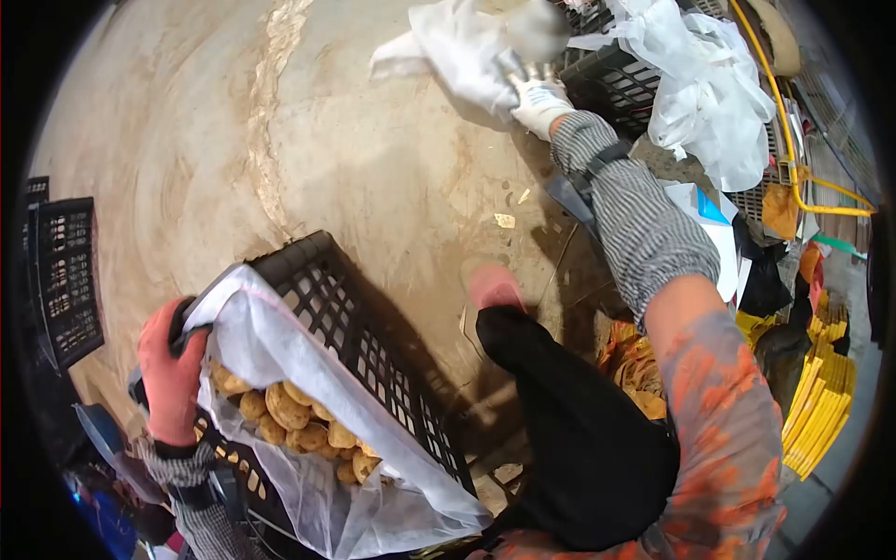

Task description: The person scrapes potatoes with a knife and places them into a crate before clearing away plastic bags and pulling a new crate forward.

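Observation:
My left hand (175, 373), in a coral-coloured glove, is closed around the end rim of a black plastic crate (350, 322), at the edge of its liner. The crate sits tilted in view at my lower left. A thin white liner (308, 350) folds over its side, and several potatoes (289, 411) lie inside. My right hand (543, 101), in a white glove, is stretched far forward at the top. Its fingers are at a crumpled white sheet (457, 47) and seem closed on its edge. Part of that sheet is blurred.
Another black crate (616, 84) stands at the upper right, with white plastic sheeting (709, 103) draped over it. A yellow hose or tube (779, 112) runs beside it. Yellow stacked bundles (819, 401) lie at the right. A black crate (65, 280) is at the far left. A concrete floor (177, 140) stretches ahead.

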Action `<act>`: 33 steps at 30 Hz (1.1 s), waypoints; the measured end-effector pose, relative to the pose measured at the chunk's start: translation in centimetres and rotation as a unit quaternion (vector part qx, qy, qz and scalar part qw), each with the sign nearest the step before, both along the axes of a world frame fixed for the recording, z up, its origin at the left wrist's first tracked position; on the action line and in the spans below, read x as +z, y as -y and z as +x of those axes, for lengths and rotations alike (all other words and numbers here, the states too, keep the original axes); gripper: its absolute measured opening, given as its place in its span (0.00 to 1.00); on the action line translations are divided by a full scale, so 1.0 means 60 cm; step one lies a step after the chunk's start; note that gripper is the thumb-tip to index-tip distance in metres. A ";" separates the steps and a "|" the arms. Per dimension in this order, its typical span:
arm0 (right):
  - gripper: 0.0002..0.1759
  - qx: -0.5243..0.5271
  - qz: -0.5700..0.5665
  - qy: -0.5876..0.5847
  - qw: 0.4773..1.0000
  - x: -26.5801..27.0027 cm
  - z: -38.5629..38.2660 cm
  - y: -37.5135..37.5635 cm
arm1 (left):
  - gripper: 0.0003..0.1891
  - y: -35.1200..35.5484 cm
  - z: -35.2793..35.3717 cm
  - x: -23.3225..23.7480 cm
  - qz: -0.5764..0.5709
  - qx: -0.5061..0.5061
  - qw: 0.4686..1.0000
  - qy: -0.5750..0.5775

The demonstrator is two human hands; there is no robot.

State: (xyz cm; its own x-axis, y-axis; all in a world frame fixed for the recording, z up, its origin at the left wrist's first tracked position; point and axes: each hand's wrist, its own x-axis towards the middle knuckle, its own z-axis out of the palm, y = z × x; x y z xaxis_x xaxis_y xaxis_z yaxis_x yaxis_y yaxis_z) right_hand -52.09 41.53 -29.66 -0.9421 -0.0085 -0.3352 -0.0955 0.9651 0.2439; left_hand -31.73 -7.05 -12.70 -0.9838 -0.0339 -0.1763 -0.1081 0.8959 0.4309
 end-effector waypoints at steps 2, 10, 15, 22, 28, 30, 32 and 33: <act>0.38 0.063 -0.050 0.034 0.996 -0.072 -0.006 -0.040 | 0.21 -0.004 -0.012 -0.006 -0.012 0.010 0.997 0.077; 0.28 -0.052 -0.195 0.100 0.974 -0.078 0.395 -0.087 | 0.31 -0.072 0.128 0.058 -0.116 -0.053 0.991 -0.048; 0.31 -0.181 -0.336 -0.126 0.916 -0.037 0.394 -0.091 | 0.36 -0.087 0.357 0.087 -0.077 -0.072 0.994 0.024; 0.21 -0.138 -0.089 -0.111 0.980 -0.096 0.183 -0.069 | 0.34 -0.196 0.571 0.112 0.019 0.028 0.989 0.147; 0.25 0.113 -0.013 0.044 0.993 -0.115 0.503 -0.124 | 0.35 -0.235 0.646 0.016 -0.055 -0.032 0.984 0.165; 0.28 -0.103 -0.171 0.174 0.964 -0.059 0.592 -0.133 | 0.34 -0.238 0.636 0.016 -0.040 -0.015 0.985 0.165; 0.29 -0.220 -0.279 0.124 0.927 -0.058 0.607 -0.147 | 0.31 -0.241 0.622 0.022 -0.023 -0.020 0.986 0.163; 0.29 -0.243 -0.305 0.071 0.918 -0.031 0.596 -0.142 | 0.31 -0.242 0.624 0.022 -0.030 -0.009 0.986 0.163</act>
State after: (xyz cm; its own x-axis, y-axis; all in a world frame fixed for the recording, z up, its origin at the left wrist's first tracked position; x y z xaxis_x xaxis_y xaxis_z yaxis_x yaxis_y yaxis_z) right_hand -16.34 50.05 -31.53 -0.8311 0.1745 -0.5280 0.3940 0.8549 -0.3376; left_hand 5.70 7.47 -11.40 -0.8754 -0.0377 -0.4818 -0.2171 0.9215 0.3222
